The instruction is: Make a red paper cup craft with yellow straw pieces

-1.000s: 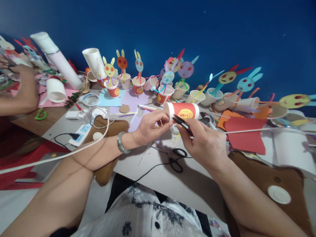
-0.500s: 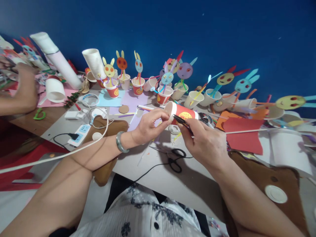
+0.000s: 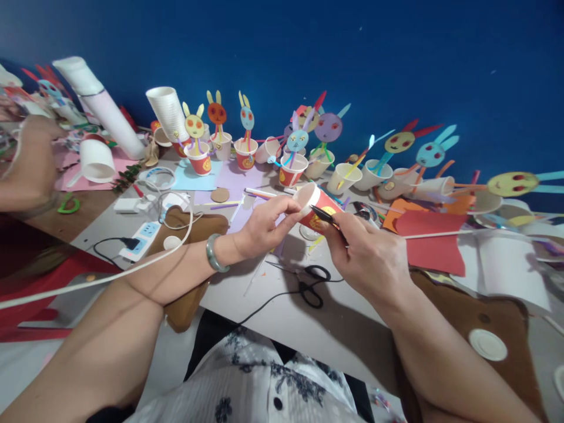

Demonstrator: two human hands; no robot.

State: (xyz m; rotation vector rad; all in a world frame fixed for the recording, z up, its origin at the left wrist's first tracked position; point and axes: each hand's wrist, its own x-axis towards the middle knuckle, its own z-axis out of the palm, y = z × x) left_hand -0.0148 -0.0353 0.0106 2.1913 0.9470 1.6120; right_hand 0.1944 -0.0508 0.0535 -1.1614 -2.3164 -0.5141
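A red paper cup (image 3: pixel 323 215) with a white rim and yellow print lies tilted between my hands, above the table. My left hand (image 3: pixel 269 226) pinches its rim between thumb and fingers. In my right hand (image 3: pixel 370 245) is a slim black pen-like tool (image 3: pixel 322 214), its tip at the cup's side just below the rim. Whether it is a pen or a blade I cannot make out. Below the hands, black-handled scissors (image 3: pixel 314 286) rest on the table.
Paper cups with rabbit-faced figures (image 3: pixel 298 141) line the back by the blue wall. Red paper (image 3: pixel 432 241) lies on the right, a power strip (image 3: pixel 143 241) on the left. A white cable (image 3: pixel 132 274) crosses in front. Another person's arm (image 3: pixel 30 164) is at far left.
The cup has turned, so its base now points more down and to the right. My hands keep nearly the same places, with the black tool still near the rim.
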